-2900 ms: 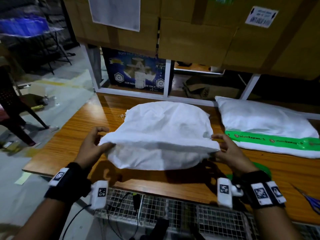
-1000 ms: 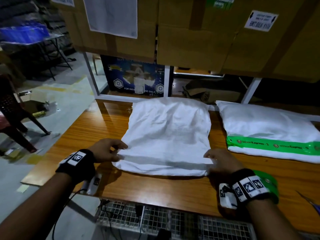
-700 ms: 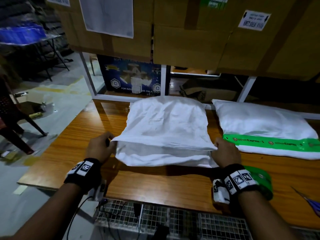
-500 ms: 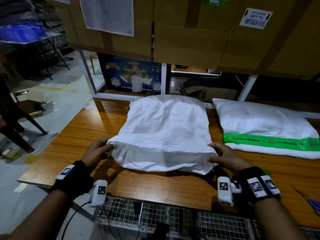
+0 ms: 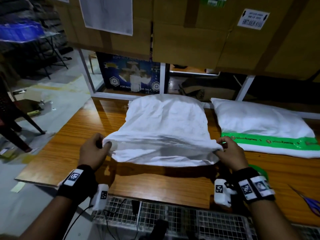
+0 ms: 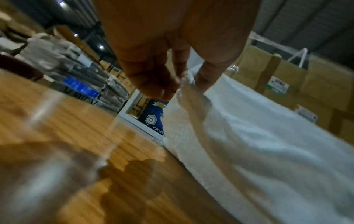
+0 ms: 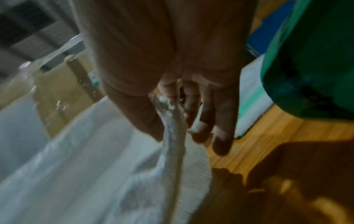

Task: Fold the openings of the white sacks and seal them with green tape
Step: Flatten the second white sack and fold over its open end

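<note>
A white woven sack [image 5: 164, 125] lies in the middle of the wooden table [image 5: 72, 135], its near open end folded and lifted off the surface. My left hand [image 5: 97, 149] pinches the fold's left corner [image 6: 184, 84]. My right hand [image 5: 226, 151] pinches the right corner [image 7: 172, 121]. A green tape roll [image 5: 259, 172] hangs round my right wrist, seen large and dark green [image 7: 310, 60] in the right wrist view. A second white sack [image 5: 259, 122] lies to the right, sealed with a green tape strip [image 5: 270, 141].
Cardboard boxes [image 5: 190, 28] fill the shelf above the table's back. A blue printed box [image 5: 131, 75] sits behind the white frame. Scissors with purple handles [image 5: 310, 203] lie at the right edge. A wire mesh basket [image 5: 173, 217] hangs below the front edge.
Both hands have kept hold of the sack's near end through a fold. Since half a second ago they have raised and stretched the folded edge between them.
</note>
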Motion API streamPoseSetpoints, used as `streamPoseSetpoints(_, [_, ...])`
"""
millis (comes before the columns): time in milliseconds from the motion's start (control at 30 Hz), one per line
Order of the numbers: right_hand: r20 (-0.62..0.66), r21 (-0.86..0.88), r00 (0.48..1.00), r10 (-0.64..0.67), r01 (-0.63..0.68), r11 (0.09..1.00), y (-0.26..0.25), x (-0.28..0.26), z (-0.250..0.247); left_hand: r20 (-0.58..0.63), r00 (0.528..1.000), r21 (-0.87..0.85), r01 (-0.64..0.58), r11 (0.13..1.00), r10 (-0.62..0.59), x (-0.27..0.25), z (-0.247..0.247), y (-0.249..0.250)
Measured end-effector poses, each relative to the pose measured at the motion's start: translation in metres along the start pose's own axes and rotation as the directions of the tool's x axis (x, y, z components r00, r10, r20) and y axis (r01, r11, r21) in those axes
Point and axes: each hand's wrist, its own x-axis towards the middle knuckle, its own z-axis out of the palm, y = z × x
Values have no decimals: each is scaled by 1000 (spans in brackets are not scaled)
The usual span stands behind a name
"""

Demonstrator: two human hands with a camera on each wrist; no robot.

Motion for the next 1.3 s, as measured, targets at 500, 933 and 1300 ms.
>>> streamPoseSetpoints(500, [58, 75, 991, -119, 115, 991, 17, -53, -18, 469, 877, -446, 132, 885, 105, -42, -39, -24])
streamPoseSetpoints(933, [-125, -54, 985, -118, 112, 992, -7, -98, 0, 15, 903, 48, -431, 901, 430, -48, -30, -10])
streamPoseSetpoints(1300, [-363, -259, 920, -150, 55, 964, 3, -117, -2, -104, 895, 202, -409, 890, 434, -60, -32, -19])
